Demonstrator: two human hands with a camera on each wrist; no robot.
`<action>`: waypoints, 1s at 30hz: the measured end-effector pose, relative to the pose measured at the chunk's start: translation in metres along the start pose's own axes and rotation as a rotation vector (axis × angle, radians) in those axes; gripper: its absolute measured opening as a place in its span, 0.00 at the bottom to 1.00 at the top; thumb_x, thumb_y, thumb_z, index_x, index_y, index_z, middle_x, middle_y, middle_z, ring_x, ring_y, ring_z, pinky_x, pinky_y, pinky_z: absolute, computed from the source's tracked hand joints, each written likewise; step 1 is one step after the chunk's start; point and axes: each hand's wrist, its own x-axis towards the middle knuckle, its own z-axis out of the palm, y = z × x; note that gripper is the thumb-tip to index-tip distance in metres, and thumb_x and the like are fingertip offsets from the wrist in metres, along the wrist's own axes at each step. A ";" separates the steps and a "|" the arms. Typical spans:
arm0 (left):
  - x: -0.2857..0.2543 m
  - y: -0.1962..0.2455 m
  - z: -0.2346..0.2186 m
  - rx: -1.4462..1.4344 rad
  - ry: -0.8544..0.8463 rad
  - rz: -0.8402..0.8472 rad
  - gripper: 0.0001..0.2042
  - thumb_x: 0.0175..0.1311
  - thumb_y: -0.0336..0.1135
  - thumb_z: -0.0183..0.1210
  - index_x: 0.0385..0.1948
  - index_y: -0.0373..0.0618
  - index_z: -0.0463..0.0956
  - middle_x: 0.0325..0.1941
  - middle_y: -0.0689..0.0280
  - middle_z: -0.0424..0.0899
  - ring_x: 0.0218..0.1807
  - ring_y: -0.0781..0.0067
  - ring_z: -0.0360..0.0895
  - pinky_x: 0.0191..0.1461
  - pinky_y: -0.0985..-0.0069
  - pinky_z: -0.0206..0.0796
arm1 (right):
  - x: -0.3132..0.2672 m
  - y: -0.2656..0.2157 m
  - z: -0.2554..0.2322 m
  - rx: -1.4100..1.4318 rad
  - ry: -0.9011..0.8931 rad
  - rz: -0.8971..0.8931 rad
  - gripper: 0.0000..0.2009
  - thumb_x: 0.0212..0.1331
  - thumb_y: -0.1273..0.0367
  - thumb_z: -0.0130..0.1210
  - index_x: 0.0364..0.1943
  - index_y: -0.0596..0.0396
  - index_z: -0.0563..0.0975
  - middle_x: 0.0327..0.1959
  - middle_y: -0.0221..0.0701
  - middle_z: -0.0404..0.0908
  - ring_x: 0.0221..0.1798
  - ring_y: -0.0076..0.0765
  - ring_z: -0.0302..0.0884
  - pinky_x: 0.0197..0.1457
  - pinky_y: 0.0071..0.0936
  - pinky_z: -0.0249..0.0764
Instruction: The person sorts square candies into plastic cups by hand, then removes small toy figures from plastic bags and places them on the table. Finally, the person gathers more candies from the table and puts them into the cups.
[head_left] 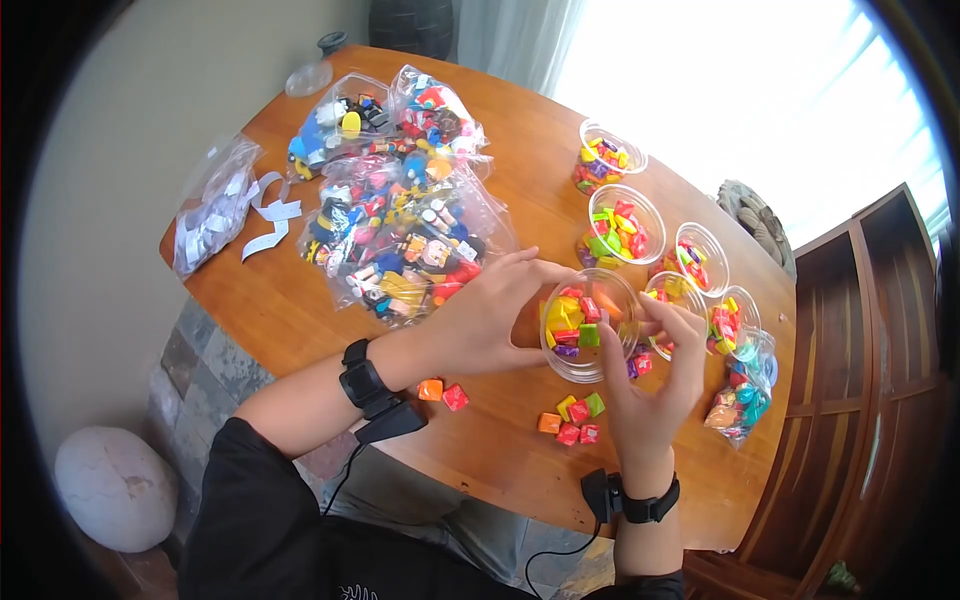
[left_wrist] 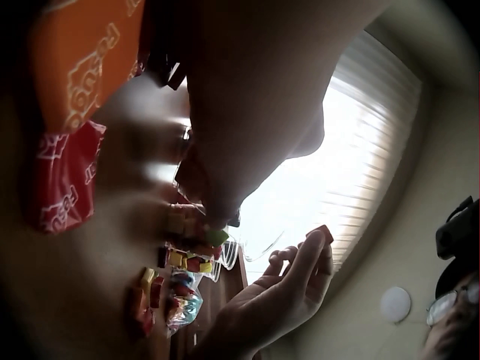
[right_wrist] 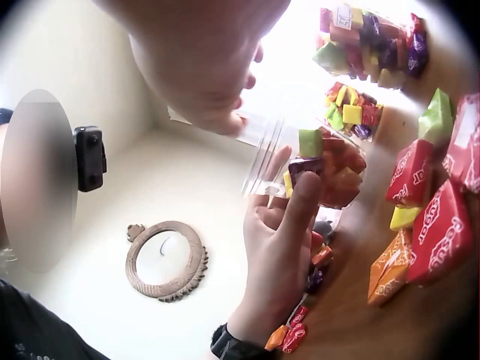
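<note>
My left hand (head_left: 485,312) grips a clear plastic cup (head_left: 575,373) from its left side, with its thumb and fingers around the wall. Wrapped candies (head_left: 566,312) in red, yellow, green and purple fill part of the cup. The right wrist view shows the left hand (right_wrist: 276,247) around the tilted cup, a green candy (right_wrist: 310,142) near the rim. At the cup's right side is my right hand (head_left: 655,390). In the left wrist view this right hand (left_wrist: 274,304) pinches a red candy (left_wrist: 321,232) between thumb and fingertip.
Loose candies (head_left: 570,412) lie near the table's front edge (head_left: 500,500), with two more (head_left: 442,392) by the left wrist. Several candy-filled cups (head_left: 625,230) stand right and behind. Bags of figurines (head_left: 400,240), a bag of paper strips (head_left: 212,210) and a small bag (head_left: 742,390) flank them.
</note>
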 end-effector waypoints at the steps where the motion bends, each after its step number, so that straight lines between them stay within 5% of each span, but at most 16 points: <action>1: 0.000 0.002 0.000 -0.003 -0.004 0.002 0.42 0.59 0.39 0.82 0.75 0.48 0.68 0.73 0.58 0.79 0.75 0.49 0.77 0.83 0.53 0.65 | -0.004 0.003 0.003 0.036 -0.001 0.022 0.20 0.61 0.81 0.74 0.56 0.61 0.82 0.40 0.34 0.84 0.40 0.31 0.78 0.44 0.27 0.76; 8: 0.000 0.003 0.002 -0.208 0.139 -0.208 0.42 0.60 0.37 0.82 0.75 0.45 0.67 0.75 0.54 0.78 0.74 0.55 0.79 0.79 0.61 0.71 | -0.009 0.003 -0.008 0.200 -0.030 0.040 0.14 0.61 0.83 0.70 0.49 0.62 0.81 0.36 0.34 0.84 0.36 0.30 0.80 0.41 0.27 0.78; 11: 0.003 0.007 -0.001 -0.235 0.201 -0.247 0.42 0.61 0.37 0.82 0.76 0.43 0.66 0.75 0.54 0.77 0.75 0.58 0.79 0.78 0.62 0.71 | -0.003 0.003 -0.015 0.336 -0.539 0.032 0.15 0.58 0.75 0.75 0.45 0.58 0.80 0.35 0.35 0.84 0.35 0.37 0.86 0.38 0.31 0.80; 12: 0.004 0.008 -0.002 -0.251 0.222 -0.273 0.42 0.62 0.37 0.82 0.76 0.43 0.65 0.76 0.54 0.77 0.75 0.60 0.79 0.79 0.62 0.71 | -0.001 0.000 -0.017 0.336 -0.539 0.031 0.15 0.58 0.75 0.75 0.45 0.58 0.80 0.35 0.35 0.84 0.35 0.37 0.86 0.38 0.31 0.80; 14: 0.004 0.007 -0.003 -0.240 0.237 -0.245 0.41 0.63 0.34 0.80 0.76 0.42 0.64 0.73 0.52 0.77 0.75 0.57 0.78 0.78 0.61 0.70 | 0.002 -0.004 -0.019 0.329 -0.994 0.266 0.16 0.59 0.70 0.76 0.46 0.57 0.80 0.36 0.36 0.85 0.35 0.41 0.86 0.40 0.35 0.82; 15: 0.004 0.007 -0.003 -0.228 0.254 -0.217 0.40 0.65 0.32 0.77 0.77 0.42 0.63 0.71 0.50 0.77 0.75 0.54 0.78 0.78 0.60 0.70 | 0.001 -0.002 -0.020 0.321 -1.061 0.307 0.18 0.58 0.67 0.77 0.46 0.57 0.79 0.39 0.38 0.85 0.40 0.46 0.87 0.46 0.40 0.83; 21: 0.003 0.004 0.000 -0.236 0.225 -0.254 0.42 0.62 0.36 0.82 0.75 0.43 0.66 0.75 0.55 0.78 0.76 0.62 0.77 0.79 0.64 0.70 | -0.004 0.007 -0.024 0.219 -1.090 0.238 0.14 0.56 0.69 0.76 0.41 0.56 0.81 0.43 0.37 0.82 0.51 0.49 0.82 0.56 0.41 0.80; 30: 0.004 0.006 -0.002 -0.225 0.215 -0.254 0.41 0.62 0.37 0.82 0.75 0.43 0.66 0.74 0.55 0.79 0.75 0.63 0.78 0.78 0.64 0.71 | -0.007 0.010 -0.012 0.272 -0.998 0.111 0.10 0.59 0.71 0.74 0.38 0.53 0.82 0.36 0.35 0.81 0.47 0.45 0.82 0.52 0.41 0.79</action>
